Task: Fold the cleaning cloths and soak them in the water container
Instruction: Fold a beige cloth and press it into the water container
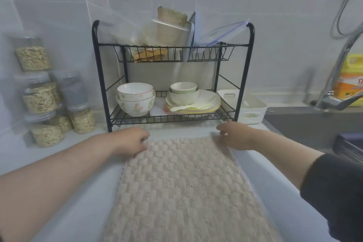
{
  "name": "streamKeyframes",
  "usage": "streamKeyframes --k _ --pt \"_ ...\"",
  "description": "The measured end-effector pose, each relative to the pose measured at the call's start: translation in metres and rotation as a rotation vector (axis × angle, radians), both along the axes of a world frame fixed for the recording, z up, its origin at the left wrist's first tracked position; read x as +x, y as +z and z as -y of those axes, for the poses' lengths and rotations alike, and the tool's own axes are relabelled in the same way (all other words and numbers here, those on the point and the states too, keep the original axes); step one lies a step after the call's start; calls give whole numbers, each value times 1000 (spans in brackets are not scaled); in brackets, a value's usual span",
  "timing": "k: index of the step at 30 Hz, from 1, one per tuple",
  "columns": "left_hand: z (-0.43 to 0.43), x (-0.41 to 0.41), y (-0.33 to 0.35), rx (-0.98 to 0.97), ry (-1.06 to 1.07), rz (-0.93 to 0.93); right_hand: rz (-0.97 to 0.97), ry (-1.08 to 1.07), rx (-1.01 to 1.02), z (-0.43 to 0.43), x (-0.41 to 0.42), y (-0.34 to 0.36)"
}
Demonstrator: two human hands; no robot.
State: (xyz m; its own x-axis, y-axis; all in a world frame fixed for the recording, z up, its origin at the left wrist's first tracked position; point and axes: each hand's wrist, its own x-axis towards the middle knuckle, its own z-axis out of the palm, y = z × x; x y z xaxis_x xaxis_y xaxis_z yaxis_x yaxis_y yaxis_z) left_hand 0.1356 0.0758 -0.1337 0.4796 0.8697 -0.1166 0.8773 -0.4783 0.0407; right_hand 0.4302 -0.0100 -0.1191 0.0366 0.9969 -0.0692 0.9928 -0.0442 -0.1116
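Note:
A beige textured cleaning cloth [182, 186] lies spread flat on the white counter [82, 192], reaching from the near edge towards the dish rack. My left hand [130, 141] pinches the cloth's far left corner. My right hand [234, 135] grips its far right corner. Both hands rest low on the counter at the cloth's far edge. A white plastic container [247, 107] stands to the right of the rack; I cannot tell whether it holds water.
A black wire dish rack [170, 118] with bowls and plates stands just behind the cloth. Several jars of grain [47, 104] are stacked at the left. A steel sink [314, 124], a tap [337, 76] and a yellow detergent bottle [351, 80] are at the right.

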Motion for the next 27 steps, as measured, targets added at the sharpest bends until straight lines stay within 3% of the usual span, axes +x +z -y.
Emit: streamKeyframes --k 5,13,23,27 --pt "-3 11 6 42 23 59 1 26 77 -14 6 -8" --pt "54 -9 45 197 -30 409 -230 49 356 44 14 20" --pt "155 -57 26 205 -100 487 -259 47 321 162 2 19" --pt "186 -63 15 187 -121 365 -272 78 302 192 -3 8"
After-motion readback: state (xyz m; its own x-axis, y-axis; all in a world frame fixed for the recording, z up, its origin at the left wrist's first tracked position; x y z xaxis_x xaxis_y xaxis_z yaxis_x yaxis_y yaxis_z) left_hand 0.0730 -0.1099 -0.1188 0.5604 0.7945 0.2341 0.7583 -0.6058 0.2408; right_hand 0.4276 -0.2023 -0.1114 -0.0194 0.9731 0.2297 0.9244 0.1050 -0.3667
